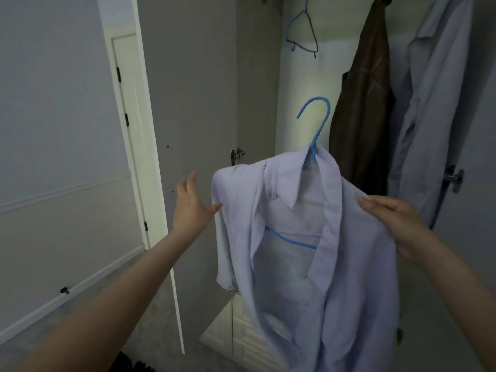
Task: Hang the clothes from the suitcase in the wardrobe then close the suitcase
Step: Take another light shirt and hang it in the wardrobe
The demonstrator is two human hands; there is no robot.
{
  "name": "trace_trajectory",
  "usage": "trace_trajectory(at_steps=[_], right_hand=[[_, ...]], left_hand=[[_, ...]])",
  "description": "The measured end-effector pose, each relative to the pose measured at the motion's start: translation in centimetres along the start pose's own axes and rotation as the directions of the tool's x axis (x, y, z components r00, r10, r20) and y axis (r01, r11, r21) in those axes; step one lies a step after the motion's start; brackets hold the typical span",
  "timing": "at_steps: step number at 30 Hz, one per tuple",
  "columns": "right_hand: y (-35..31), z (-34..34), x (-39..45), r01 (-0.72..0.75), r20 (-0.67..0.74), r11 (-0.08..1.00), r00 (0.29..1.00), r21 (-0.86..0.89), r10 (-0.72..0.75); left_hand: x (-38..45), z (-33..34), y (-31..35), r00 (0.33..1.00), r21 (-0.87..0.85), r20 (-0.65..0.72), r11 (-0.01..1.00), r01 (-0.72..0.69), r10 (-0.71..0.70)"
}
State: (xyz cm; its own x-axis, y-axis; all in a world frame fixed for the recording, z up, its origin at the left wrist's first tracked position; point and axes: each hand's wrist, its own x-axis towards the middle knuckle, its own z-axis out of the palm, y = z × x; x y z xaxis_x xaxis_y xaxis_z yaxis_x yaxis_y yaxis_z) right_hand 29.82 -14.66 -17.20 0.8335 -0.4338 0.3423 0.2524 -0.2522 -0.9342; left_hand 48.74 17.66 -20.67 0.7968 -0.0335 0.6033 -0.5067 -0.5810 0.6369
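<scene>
Two bare forearms were extended fwd and upward from the bottom corners. The left hand [192, 204] was held open, fingers straight and spread, thumb tip touching the edge of the shirt [308, 237] at its shoulder. The right hand [394, 221] was closed on the shirt's other shoulder, fabric pinched betw. thumb and curled fingers, wrist bent slightly inward.

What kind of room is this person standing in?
Most likely a bedroom or dressing corner at home, facing an open wardrobe. Inside hang a brown jacket and an empty blue hanger, and a room door stands to the left.
</scene>
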Motion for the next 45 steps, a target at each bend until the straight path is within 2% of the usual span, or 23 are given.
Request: trace_trajectory(at_steps=[2, 4, 7, 10, 15, 18, 19, 21, 23, 25, 26, 29, 32, 36, 39, 43, 45], right_hand=[[0.0, -0.5, 0.0, -0.029, 0.011, 0.999, 1.000, 0.036, 0.029], [-0.1, -1.1, 0.0, -0.050, 0.036, 0.995, 0.998, 0.086, 0.047], [-0.2, -2.1, 0.1, -0.058, 0.070, 0.994, 0.996, 0.089, 0.052], [0.0, -2.6, -0.1, -0.035, 0.113, 0.998, 0.993, 0.052, 0.029], [0.3, -3.6, -0.1, -0.033, 0.073, 0.998, 0.997, 0.060, 0.029], [0.3, -3.3, 0.0, -0.020, 0.119, 0.999, 0.993, 0.033, 0.016], [0.2, -3.1, 0.0, -0.016, 0.132, 1.000, 0.991, 0.018, 0.014], [0.1, -3.1, 0.0, 0.002, 0.149, 1.000, 0.989, 0.016, -0.004], [0.1, -3.3, 0.2, 0.019, 0.143, 1.000, 0.990, 0.023, -0.022], [0.1, -3.5, 0.4, 0.021, 0.150, 1.000, 0.989, 0.010, -0.022], [0.0, -3.8, 0.6, 0.019, 0.152, 1.000, 0.988, 0.012, -0.020], [0.0, -4.1, 1.1, 0.028, 0.173, 0.998, 0.985, -0.054, -0.018], [-0.9, -4.7, 2.2, 0.087, 0.187, 0.984, 0.981, -0.157, -0.056], [-2.7, -4.9, 4.2, 0.283, 0.150, 0.932, 0.956, -0.225, -0.253], [-4.3, -4.7, 5.9, 0.346, 0.072, 0.915, 0.938, -0.207, -0.339], [-6.4, -4.9, 8.9, 0.372, -0.032, 0.909, 0.923, -0.186, -0.384], [-7.5, -4.9, 10.2, 0.384, -0.084, 0.895, 0.908, -0.229, -0.411]], left_hand=[[0.3, 0.4, -0.2, 0.994, -0.058, 0.081, 0.995, 0.076, -0.071], [0.2, 0.7, -0.3, 0.992, -0.089, 0.117, 0.995, 0.046, -0.035], [0.4, 0.8, -0.1, 0.997, -0.162, 0.074, 0.986, 0.030, -0.018], [1.0, 0.7, 0.1, 0.997, -0.134, 0.068, 0.990, 0.051, -0.042], [2.1, -0.4, -0.9, 0.975, -0.117, -0.105, 0.976, 0.182, -0.194], [2.3, -0.4, -1.3, 0.953, 0.029, 0.047, 0.954, 0.298, -0.299], [2.1, -0.3, -1.3, 0.953, 0.075, 0.068, 0.954, 0.291, -0.296], [1.0, -0.2, 0.2, 0.993, -0.013, 0.018, 0.993, 0.119, -0.119], [-0.6, -0.2, 2.6, 0.985, -0.118, 0.007, 0.978, -0.173, 0.175], [-1.8, -0.2, 4.2, 0.922, 0.006, 0.106, 0.927, -0.374, 0.371], [-2.1, -0.1, 4.8, 0.921, 0.067, 0.122, 0.923, -0.379, 0.370], [-1.7, 0.0, 5.3, 0.954, 0.046, 0.100, 0.957, -0.287, 0.281], [-0.7, 0.3, 5.7, 0.967, 0.000, 0.036, 0.968, -0.252, 0.251], [1.4, 0.4, 5.7, 0.989, -0.107, 0.025, 0.984, -0.141, 0.145], [3.8, 1.3, 6.0, 0.992, -0.251, 0.100, 0.967, -0.051, 0.078], [8.8, 3.3, 7.0, 1.000, -0.425, 0.011, 0.905, -0.007, 0.013], [11.7, 4.8, 7.6, 1.000, -0.443, -0.007, 0.896, -0.017, 0.015]])
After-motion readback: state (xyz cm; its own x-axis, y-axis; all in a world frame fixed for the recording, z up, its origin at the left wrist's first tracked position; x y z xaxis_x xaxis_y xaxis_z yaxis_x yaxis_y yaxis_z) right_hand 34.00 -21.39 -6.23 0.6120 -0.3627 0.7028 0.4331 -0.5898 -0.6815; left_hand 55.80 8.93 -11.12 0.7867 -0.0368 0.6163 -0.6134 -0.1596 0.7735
